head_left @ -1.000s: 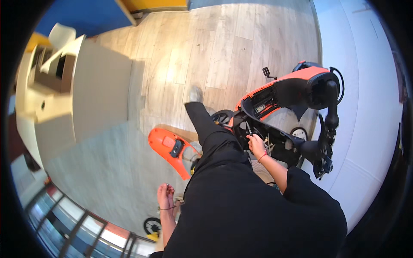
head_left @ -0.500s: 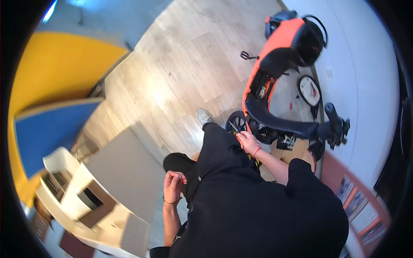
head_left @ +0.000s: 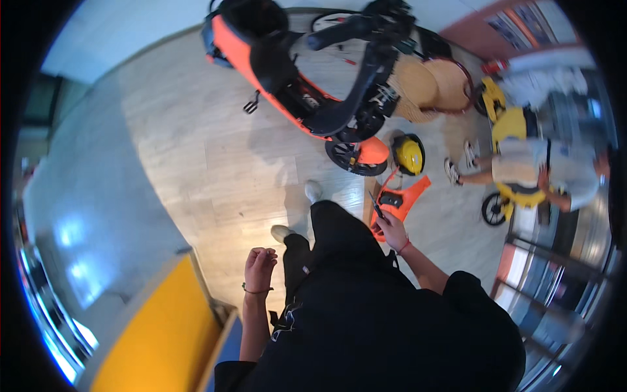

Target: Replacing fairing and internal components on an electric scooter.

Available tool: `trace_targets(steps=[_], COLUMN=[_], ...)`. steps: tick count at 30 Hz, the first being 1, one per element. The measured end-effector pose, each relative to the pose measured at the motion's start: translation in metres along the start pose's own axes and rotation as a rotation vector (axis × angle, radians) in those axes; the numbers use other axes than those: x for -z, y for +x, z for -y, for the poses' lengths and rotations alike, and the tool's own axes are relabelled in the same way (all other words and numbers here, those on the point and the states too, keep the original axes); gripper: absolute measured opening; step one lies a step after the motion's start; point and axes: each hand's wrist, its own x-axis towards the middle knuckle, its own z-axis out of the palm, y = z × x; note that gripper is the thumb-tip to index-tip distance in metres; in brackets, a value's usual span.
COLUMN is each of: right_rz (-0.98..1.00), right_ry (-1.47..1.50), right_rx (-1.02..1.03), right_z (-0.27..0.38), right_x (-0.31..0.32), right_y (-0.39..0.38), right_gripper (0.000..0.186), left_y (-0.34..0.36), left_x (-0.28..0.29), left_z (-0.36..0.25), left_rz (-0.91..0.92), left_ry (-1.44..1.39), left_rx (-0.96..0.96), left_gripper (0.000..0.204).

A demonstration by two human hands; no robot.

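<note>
My right hand (head_left: 392,232) is closed round a slim, dark, pointed hand tool (head_left: 377,206); its exact kind is too small to tell. Beneath the tool, an orange panel (head_left: 413,194) with a dark part in its middle lies on the floor. My left hand (head_left: 260,261) hangs at my left side with the fingers curled together; whatever is in them, if anything, is hidden. In front of me stands an orange and black scooter (head_left: 238,46) with a pedal (head_left: 251,102), its middle body uncovered. Its front wheel (head_left: 343,157) is near the panel.
A yellow helmet (head_left: 409,155) rests beside the front wheel. Cardboard and round tan pieces (head_left: 418,81) lie behind it. Right of me a person (head_left: 545,173) is by yellow scooters (head_left: 509,124). A yellow partition (head_left: 157,326) stands at lower left.
I have turned to the right, so the scooter now appears further left and the helmet, orange panel and other person have come into view. The tool stays in my right hand.
</note>
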Motion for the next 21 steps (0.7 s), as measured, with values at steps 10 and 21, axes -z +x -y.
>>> trace_targets(steps=[10,21], right_rz=[-0.38,-0.324], right_ry=[0.568,0.654], right_rx=[-0.201,0.031], right_z=[-0.035,0.071], right_x=[-0.081,-0.136], right_y=[-0.075,-0.026], right_gripper=[0.026,0.033], left_y=[0.086,0.17], left_x=[-0.042,-0.162], left_z=[-0.042,-0.093], left_rz=[0.211,0.489], left_ry=[0.62,0.8], left_rx=[0.414,0.536], left_gripper=[0.01,0.009])
